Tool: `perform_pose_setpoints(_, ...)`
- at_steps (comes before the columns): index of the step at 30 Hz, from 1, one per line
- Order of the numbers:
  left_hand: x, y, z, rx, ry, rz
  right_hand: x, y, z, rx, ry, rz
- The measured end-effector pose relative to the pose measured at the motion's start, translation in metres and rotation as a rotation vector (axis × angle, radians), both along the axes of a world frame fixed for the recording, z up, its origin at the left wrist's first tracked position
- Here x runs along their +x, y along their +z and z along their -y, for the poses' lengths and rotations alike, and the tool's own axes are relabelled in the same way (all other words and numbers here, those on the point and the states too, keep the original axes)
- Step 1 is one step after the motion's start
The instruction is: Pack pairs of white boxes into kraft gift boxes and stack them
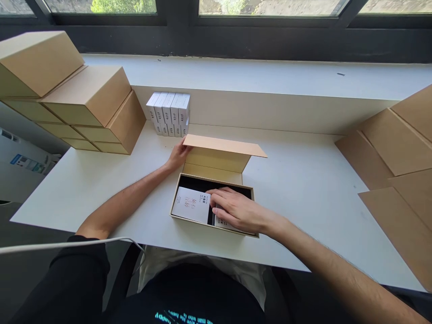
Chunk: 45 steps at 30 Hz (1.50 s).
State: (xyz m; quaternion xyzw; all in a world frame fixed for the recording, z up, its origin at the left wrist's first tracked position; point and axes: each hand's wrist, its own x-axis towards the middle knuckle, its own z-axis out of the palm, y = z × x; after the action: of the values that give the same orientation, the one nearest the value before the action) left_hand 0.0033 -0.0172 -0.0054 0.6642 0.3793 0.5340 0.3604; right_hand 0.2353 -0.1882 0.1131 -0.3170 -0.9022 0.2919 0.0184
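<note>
An open kraft cardboard box (199, 223) with a black lining lies on the white table before me. Its hinged lid (224, 145) stands raised at the back. My left hand (178, 155) grips the lid's left edge, fingertips partly hidden behind it. Inside the box, a small white carton (191, 204) with printed characters fills the left side. Over the right side lies my right hand (236, 208), fingers stretched out and palm down. It mostly covers a second white carton (224, 224), and its fingertips are at the first carton's right edge.
Small white cartons (170, 112) stand stacked against the ledge at the back. Closed kraft boxes (91, 103) are piled at the left. More brown cardboard (394, 166) sits at the right end of the table. A white cable (67, 246) crosses near my left arm.
</note>
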Motion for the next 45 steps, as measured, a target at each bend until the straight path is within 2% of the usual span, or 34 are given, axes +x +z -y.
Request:
perform_pose_setpoints(4,0.001,0.002,0.001,0.001,-0.019,0.010,-0.005,0.004,-0.004,-0.088,-0.088,-0.019)
perform_pose_setpoints(9,0.001,0.001,-0.001,0.000,-0.042,0.026,-0.010,0.006,-0.006,-0.123,-0.135,-0.025)
perform_pose_setpoints(12,0.001,0.001,-0.001,0.011,-0.027,0.021,-0.004,-0.001,-0.006,-0.037,-0.172,-0.125)
perform_pose_setpoints(17,0.002,0.004,-0.001,0.006,-0.049,0.031,0.018,-0.012,0.000,0.214,-0.268,-0.476)
perform_pose_setpoints(21,0.000,0.014,0.011,-0.025,-0.046,0.078,0.039,-0.009,0.010,0.339,-0.499,-0.742)
perform_pose_setpoints(23,-0.007,0.028,0.027,-0.104,-0.068,0.098,0.055,-0.007,0.014,0.408,-0.656,-0.849)
perform_pose_setpoints(25,-0.019,0.047,0.051,-0.172,-0.169,0.080,0.075,-0.008,0.018,0.471,-0.794,-0.930)
perform_pose_setpoints(29,-0.046,0.091,0.109,-0.054,-0.516,-0.162,0.111,-0.020,0.019,0.532,-0.977,-1.007)
perform_pose_setpoints(32,-0.048,0.113,0.143,0.143,-0.641,-0.454,0.119,-0.031,0.013,0.490,-1.023,-0.981)
perform_pose_setpoints(35,-0.032,0.121,0.161,0.299,-0.630,-0.779,0.111,-0.039,0.000,0.439,-1.004,-0.920)
perform_pose_setpoints(38,-0.013,0.123,0.164,0.337,-0.582,-1.042,0.100,-0.045,-0.020,0.402,-0.951,-0.819)
perform_pose_setpoints(42,0.000,0.123,0.160,0.302,-0.531,-1.191,0.096,-0.056,-0.044,0.337,-0.907,-0.642)
perform_pose_setpoints(45,-0.004,0.117,0.164,0.267,-0.476,-1.207,0.103,-0.064,-0.052,0.269,-0.925,-0.545)
